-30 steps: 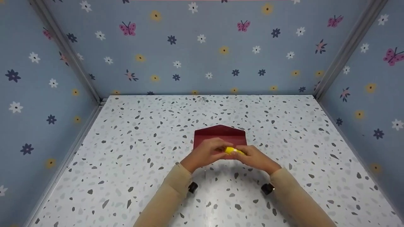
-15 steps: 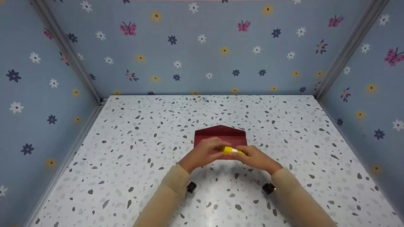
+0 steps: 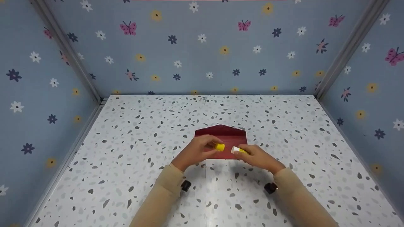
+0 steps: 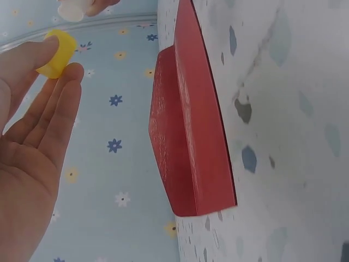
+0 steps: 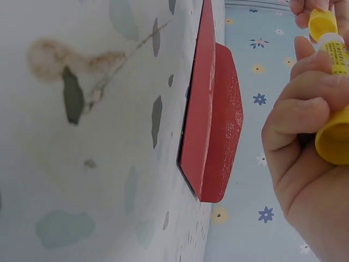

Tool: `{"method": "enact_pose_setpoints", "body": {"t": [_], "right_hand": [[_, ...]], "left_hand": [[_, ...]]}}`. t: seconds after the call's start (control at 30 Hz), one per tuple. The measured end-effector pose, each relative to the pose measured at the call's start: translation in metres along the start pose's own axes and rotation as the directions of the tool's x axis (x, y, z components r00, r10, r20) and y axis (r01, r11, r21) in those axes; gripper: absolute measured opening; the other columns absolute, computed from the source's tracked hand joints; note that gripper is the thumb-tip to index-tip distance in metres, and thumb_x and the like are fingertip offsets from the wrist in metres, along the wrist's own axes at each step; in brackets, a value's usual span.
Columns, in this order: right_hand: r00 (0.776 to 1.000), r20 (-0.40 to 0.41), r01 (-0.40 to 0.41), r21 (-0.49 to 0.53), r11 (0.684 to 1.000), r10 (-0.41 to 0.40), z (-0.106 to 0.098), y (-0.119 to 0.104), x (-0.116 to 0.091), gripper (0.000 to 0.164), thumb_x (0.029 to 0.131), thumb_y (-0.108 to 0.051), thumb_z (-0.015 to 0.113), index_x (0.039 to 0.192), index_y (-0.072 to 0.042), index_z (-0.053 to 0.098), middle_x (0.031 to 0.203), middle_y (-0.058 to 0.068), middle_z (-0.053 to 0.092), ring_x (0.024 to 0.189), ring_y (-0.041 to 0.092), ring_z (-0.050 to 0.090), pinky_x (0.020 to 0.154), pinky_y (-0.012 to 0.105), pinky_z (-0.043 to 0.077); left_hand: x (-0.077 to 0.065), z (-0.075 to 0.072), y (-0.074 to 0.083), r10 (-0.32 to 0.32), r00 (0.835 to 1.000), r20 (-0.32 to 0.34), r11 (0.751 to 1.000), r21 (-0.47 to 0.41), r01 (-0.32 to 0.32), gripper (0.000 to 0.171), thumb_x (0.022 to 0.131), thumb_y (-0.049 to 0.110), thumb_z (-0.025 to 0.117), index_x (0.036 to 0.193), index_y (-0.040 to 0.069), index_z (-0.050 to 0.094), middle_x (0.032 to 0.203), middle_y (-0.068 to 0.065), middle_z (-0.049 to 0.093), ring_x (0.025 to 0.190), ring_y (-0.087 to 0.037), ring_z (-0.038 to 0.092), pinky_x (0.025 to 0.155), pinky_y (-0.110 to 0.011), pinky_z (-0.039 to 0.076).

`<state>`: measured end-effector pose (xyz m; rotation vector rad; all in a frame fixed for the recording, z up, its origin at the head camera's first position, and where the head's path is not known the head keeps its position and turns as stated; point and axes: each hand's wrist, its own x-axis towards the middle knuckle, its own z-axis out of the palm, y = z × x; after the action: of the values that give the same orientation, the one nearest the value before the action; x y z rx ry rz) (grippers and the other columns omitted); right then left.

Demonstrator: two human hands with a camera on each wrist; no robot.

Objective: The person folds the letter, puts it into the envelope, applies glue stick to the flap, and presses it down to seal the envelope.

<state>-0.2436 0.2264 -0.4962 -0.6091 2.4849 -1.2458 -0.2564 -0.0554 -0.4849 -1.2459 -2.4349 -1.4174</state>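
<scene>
My left hand (image 3: 198, 149) pinches a yellow cap (image 3: 220, 147) between thumb and fingers. In the left wrist view the cap (image 4: 59, 53) sits at the thumb and fingertips. A glue stick (image 3: 240, 150) with a white top and yellow body lies in the grip of my right hand (image 3: 259, 157). Its printed label (image 5: 339, 53) and yellow base (image 5: 335, 139) show in the right wrist view. Cap and stick are apart, with a small gap between them. Below both hands a red envelope (image 3: 228, 138) lies on the table, its flap (image 3: 220, 129) raised at the far side.
The speckled white table (image 3: 157, 126) stretches around the envelope. Blue walls with flowers and butterflies (image 3: 202, 56) enclose its back and sides, joined by grey corner posts (image 3: 350, 47). A brownish stain (image 5: 60, 57) marks the tabletop in the right wrist view.
The cap has come off the glue stick. My left hand has moved left with the cap, while the right hand has shifted only slightly right. The envelope has stayed in place.
</scene>
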Motion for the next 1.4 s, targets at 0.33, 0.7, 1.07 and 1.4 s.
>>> {"method": "enact_pose_setpoints", "body": {"t": [0.33,0.7,1.07,1.4], "right_hand": [[0.998,-0.042,0.036,0.005,0.999,-0.036,-0.006,0.002,-0.002,0.030,0.100,-0.045,0.060,0.091,-0.016,0.058,0.079,0.002,0.056,0.074,0.019,0.054,0.067,0.034,0.046],[0.999,-0.040,0.027,0.000,1.000,-0.027,-0.009,0.005,-0.003,0.031,0.101,-0.045,0.057,0.091,-0.016,0.058,0.079,0.012,0.057,0.073,0.020,0.053,0.067,0.035,0.045],[1.000,-0.017,-0.020,0.075,0.997,0.021,-0.012,0.006,-0.006,0.033,0.104,-0.036,0.056,0.115,-0.004,0.057,0.073,0.003,0.051,0.058,0.017,0.045,0.056,0.028,0.041],[1.000,-0.026,0.012,0.070,0.997,-0.010,-0.012,0.009,-0.005,0.027,0.103,-0.036,0.057,0.107,-0.010,0.057,0.071,0.002,0.050,0.058,0.016,0.047,0.054,0.028,0.042]], "left_hand": [[-0.019,-0.025,-0.009,-0.080,0.995,-0.053,0.994,0.075,0.084,0.030,0.090,0.005,0.075,0.119,0.006,0.070,0.111,-0.002,0.067,0.097,-0.013,0.064,0.085,-0.031,0.056],[-0.039,-0.056,-0.017,-0.199,0.971,-0.130,0.959,0.175,0.221,0.035,0.091,0.008,0.075,0.126,0.009,0.069,0.113,-0.001,0.068,0.098,-0.018,0.065,0.088,-0.027,0.054],[-0.064,-0.089,-0.041,-0.398,0.898,-0.186,0.856,0.277,0.436,0.037,0.093,0.007,0.071,0.130,0.007,0.067,0.119,-0.010,0.065,0.105,-0.025,0.063,0.093,-0.039,0.053],[-0.076,-0.106,-0.052,-0.514,0.843,-0.158,0.780,0.324,0.536,0.037,0.094,0.005,0.070,0.130,0.000,0.064,0.118,-0.015,0.063,0.109,-0.032,0.062,0.095,-0.045,0.051]]}}
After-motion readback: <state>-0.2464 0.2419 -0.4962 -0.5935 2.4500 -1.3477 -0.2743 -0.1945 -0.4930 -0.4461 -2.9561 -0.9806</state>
